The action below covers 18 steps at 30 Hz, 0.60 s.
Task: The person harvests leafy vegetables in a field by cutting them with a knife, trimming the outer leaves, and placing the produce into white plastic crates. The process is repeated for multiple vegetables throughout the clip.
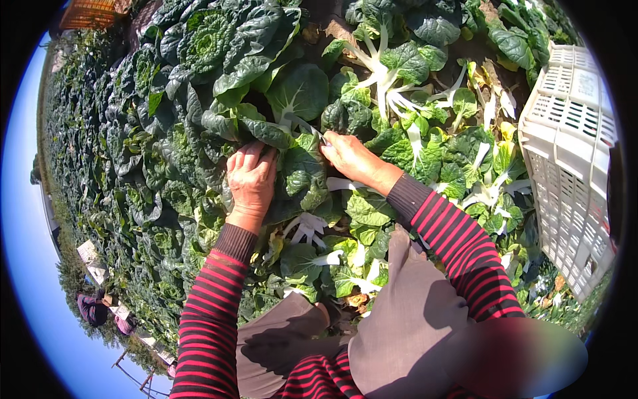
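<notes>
My right hand (355, 158) is shut on a knife, its handle mostly hidden in my fist. The narrow metal knife blade (306, 124) points up and left among the leaves. My left hand (250, 182) grips the side of a dark green leafy cabbage-type head (304, 167), with fingertips tucked under its leaves. That head stands between my two hands, and its base is hidden by foliage. Just beyond the blade is a broad leaf (299, 92) with pale veins.
Uncut leafy heads (207, 42) fill the left and far side. Trimmed leaves with white stalks (384, 75) litter the ground to the right. A white slatted plastic crate (563, 144) stands at far right. An orange crate (92, 14) lies top left; another person (92, 309) is farther off.
</notes>
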Each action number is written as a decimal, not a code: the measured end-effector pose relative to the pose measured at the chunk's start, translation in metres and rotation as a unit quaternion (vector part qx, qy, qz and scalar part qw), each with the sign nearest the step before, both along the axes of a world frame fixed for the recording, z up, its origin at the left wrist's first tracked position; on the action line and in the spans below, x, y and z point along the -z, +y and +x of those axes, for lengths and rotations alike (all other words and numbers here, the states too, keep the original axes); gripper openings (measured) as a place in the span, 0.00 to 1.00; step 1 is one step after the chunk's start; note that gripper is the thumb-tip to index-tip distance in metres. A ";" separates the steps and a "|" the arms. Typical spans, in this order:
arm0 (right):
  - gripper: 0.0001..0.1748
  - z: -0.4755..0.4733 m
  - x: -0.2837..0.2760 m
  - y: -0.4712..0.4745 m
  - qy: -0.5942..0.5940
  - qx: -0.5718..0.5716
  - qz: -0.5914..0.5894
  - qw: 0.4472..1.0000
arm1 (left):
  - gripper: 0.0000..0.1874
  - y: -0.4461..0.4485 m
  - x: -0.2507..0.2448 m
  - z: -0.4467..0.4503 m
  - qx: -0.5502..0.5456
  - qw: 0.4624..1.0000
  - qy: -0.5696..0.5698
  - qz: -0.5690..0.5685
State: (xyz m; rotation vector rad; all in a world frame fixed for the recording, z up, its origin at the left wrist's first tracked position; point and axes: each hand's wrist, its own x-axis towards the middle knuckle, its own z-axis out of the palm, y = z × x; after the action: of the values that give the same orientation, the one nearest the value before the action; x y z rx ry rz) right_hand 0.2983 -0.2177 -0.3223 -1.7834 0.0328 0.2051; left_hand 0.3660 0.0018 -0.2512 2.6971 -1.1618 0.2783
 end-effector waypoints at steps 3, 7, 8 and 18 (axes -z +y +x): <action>0.11 0.003 0.009 0.001 -0.052 -0.021 -0.017 0.998 | 0.13 -0.002 0.003 -0.007 -0.018 1.000 0.004 -0.006; 0.09 0.007 0.016 0.010 -0.026 -0.037 -0.003 0.999 | 0.14 -0.001 0.004 -0.010 -0.024 1.000 -0.001 -0.009; 0.09 0.010 0.019 0.010 0.000 -0.046 0.002 0.999 | 0.13 -0.001 0.004 -0.009 -0.022 1.000 0.006 -0.005; 0.09 0.032 0.046 0.021 -0.045 -0.081 -0.003 0.996 | 0.13 -0.002 0.005 -0.007 -0.022 1.000 0.005 -0.006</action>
State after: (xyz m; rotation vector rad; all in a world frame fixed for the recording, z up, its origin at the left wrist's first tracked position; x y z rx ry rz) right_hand 0.3301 -0.1971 -0.3683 -1.8008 -0.1764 0.2403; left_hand 0.3590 -0.0006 -0.2557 2.7133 -1.0952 0.2767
